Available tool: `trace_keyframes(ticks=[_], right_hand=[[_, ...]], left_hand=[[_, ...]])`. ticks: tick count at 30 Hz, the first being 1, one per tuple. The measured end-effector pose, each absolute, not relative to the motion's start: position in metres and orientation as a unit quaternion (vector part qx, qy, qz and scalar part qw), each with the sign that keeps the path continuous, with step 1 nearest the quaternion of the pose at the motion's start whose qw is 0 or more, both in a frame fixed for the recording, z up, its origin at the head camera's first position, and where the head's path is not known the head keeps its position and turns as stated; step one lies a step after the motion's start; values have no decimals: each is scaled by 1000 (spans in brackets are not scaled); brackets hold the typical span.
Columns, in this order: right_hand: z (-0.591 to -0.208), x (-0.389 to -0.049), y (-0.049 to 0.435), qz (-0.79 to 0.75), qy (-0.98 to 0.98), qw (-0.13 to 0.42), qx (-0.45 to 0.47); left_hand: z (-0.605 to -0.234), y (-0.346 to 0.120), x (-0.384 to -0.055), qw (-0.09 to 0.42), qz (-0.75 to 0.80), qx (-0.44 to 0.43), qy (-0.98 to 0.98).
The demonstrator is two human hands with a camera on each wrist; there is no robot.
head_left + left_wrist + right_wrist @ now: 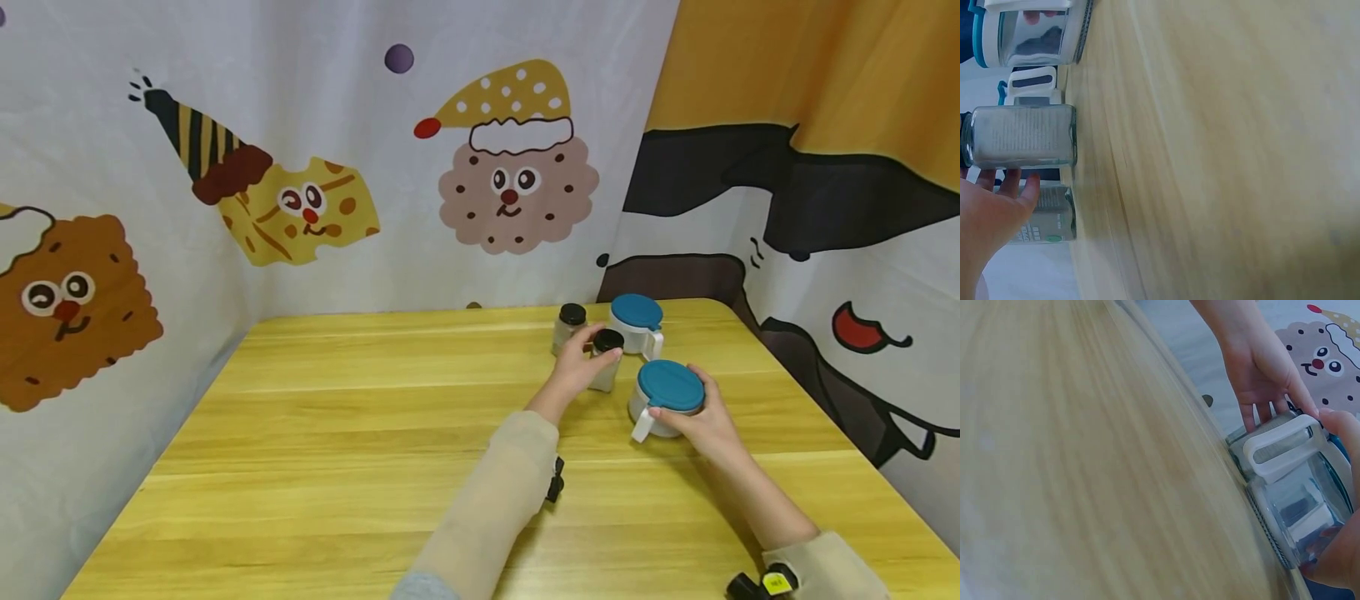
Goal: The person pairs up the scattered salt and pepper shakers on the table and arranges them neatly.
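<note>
My left hand (576,367) holds a square glass jar (603,377) with a black lid, thumb across its near side and fingers behind it. That jar (1022,134) stands upright on the table; it lies sideways in the tilted left wrist view. To the right, my right hand (708,423) grips a clear jar (670,387) with a blue lid and a white handle, its thumb by the handle. In the right wrist view this handled jar (1297,503) sits at the tabletop, partly covering the square jar (1241,453) and the left fingers (1264,414).
Behind the left hand stands a second black-lidded glass jar (567,329). Another blue-lidded jar (636,321) with a white handle is near the table's back edge. The wooden table (337,433) meets a printed cloth backdrop (337,75) behind and at the sides.
</note>
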State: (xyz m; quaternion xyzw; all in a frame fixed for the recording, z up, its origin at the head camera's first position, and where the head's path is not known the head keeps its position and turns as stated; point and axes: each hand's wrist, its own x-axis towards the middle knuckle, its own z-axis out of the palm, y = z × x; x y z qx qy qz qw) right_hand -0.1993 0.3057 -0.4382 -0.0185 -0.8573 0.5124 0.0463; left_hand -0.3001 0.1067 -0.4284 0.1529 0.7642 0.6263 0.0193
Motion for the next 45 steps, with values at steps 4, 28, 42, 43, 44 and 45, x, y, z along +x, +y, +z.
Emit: trace_keyframes(ticks=[4,28,42,43,44,45], right_hand=[[-437,-200,306,515,-856,44,-21],[-439,-201,304,531,-845,57,-42],[-440,-200,302,532,-843,70,-44],[-439,-200,302,530,-844,72,-44],[-439,-200,302,529,-844,73,-45],[-438,-200,302,531,-843,73,-46]], left_hand=[[-428,108,-301,11,632,154,759],[-431,111,-301,-13,646,153,748],[-431,107,-297,-14,639,174,749],[-431,107,-297,-12,638,171,750],[-431,107,-297,-10,637,169,752],[-431,106,-296,-9,637,169,752]])
